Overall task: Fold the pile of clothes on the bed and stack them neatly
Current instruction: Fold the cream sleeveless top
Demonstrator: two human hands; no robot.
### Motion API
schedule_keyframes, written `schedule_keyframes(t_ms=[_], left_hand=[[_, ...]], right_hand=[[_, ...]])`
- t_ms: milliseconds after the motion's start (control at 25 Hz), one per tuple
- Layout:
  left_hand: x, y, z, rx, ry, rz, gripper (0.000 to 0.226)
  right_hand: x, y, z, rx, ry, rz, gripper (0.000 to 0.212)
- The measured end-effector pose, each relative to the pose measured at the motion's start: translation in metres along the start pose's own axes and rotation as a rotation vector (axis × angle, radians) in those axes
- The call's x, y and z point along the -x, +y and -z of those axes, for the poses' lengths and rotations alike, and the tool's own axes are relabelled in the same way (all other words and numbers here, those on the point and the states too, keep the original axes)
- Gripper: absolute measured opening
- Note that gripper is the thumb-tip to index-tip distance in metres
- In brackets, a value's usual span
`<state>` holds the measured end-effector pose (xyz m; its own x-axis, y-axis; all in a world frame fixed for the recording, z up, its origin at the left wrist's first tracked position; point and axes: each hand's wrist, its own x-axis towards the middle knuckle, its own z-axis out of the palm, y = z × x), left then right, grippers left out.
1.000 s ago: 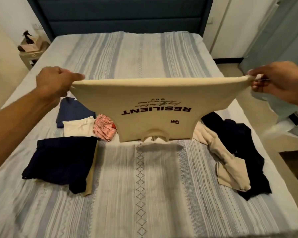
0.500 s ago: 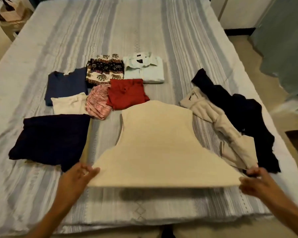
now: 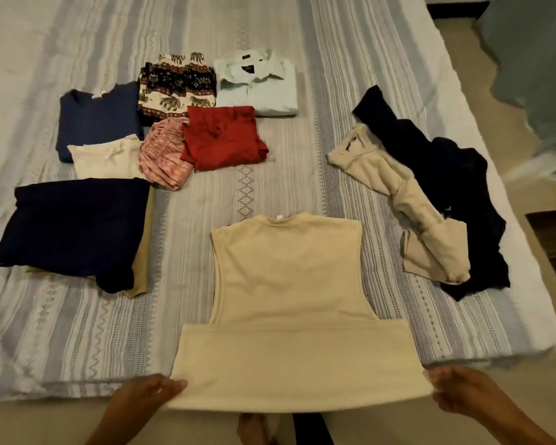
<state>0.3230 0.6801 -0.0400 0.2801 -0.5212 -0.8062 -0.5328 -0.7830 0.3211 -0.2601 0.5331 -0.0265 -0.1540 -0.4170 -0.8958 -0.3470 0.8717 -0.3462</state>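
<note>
The cream T-shirt (image 3: 289, 303), held up in the air a second ago with its print showing, is now lying face down on the bed (image 3: 61, 332), pulled nearer the foot edge than half a second back, so that its hem is hanging off the mattress. The left hand (image 3: 148, 391) is pinching the hem's left corner and the right hand (image 3: 459, 391) is pinching the right corner; the fingers are curling under the cloth, so their tips are hidden. Both forearms are being cut off by the bottom edge.

The sleeves are lying out of sight, and the print is not showing.

Folded pieces are sitting to the left and beyond: a dark navy garment (image 3: 71, 229) over a tan one whose edge alone is peeking out, a blue top (image 3: 100, 117), a cream piece (image 3: 106, 160), a pink striped bundle (image 3: 166, 155), a red shirt (image 3: 222, 138), an elephant-print cloth (image 3: 177, 85) and a pale collared shirt (image 3: 260, 85). To the right, an unfolded beige garment (image 3: 408, 200) is draping over a crumpled dark one (image 3: 463, 194); what kind of clothes these are is hard to tell.
</note>
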Motion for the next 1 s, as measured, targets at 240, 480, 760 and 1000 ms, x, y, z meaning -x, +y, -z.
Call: schedule_keyframes(t_ms=[240, 480, 760, 1000], left_hand=[[-0.015, 0.102, 0.074, 0.222, 0.111, -0.08, 0.039], [-0.131, 0.182, 0.118, 0.486, 0.253, -0.07, 0.055], [-0.202, 0.171, 0.065, 0.616, 0.229, -0.105, 0.046], [-0.19, 0.141, 0.054, 0.473, 0.187, 0.142, 0.058]], right_hand=[[-0.006, -0.137, 0.021, 0.107, -0.069, 0.136, 0.01], [-0.105, -0.259, 0.002, 0.07, -0.008, 0.198, 0.023], [-0.186, -0.213, -0.048, -0.038, 0.042, 0.405, 0.018], [-0.168, -0.152, -0.047, -0.07, -0.087, 0.181, 0.042]])
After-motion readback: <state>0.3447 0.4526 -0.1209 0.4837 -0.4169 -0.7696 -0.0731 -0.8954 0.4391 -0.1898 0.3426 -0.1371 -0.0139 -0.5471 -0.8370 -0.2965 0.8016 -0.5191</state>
